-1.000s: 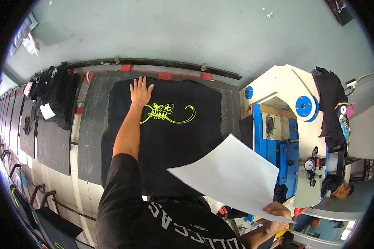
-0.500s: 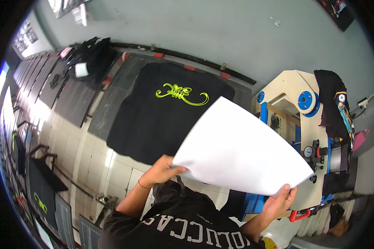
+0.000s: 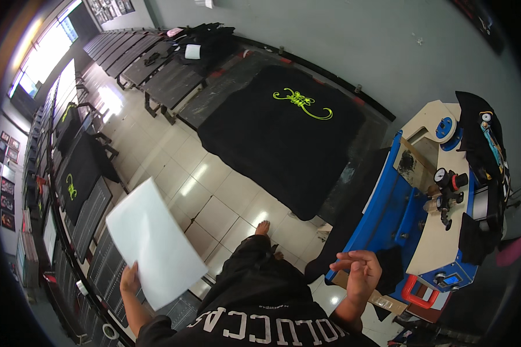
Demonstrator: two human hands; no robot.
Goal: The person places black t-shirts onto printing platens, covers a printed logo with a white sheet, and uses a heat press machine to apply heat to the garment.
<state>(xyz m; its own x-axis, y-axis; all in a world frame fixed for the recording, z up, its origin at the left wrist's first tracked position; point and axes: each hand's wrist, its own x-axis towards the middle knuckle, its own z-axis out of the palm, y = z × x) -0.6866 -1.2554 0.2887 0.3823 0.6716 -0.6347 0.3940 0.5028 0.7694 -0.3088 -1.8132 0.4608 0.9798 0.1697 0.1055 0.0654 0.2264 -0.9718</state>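
My left hand [image 3: 131, 280] grips a large white sheet [image 3: 153, 243] by its edge, out at the left above the dark printing boards; some fingers are hidden behind it. Lifted at the right, my right hand [image 3: 359, 272] has its fingers stretched and slightly bent, with nothing in it. It is nearest to the blue and cream heat press machine [image 3: 408, 196]. Ahead, a black T-shirt [image 3: 278, 139] lies spread on a dark table [image 3: 231, 75], with a neon-green swirling print [image 3: 303, 104] near its far end.
Along the back left stands a row of dark tables [image 3: 176, 81] with a heap of black garments [image 3: 208, 43]. Another black shirt with green print [image 3: 72, 188] lies at the left. A red handle [image 3: 418, 292] juts from the press. Pale tiles [image 3: 220, 214] cover the floor between.
The white sheet has moved from in front of the black T-shirt to the left, now in my left hand alone. My right hand has let go of it. The view has shifted, showing more floor.
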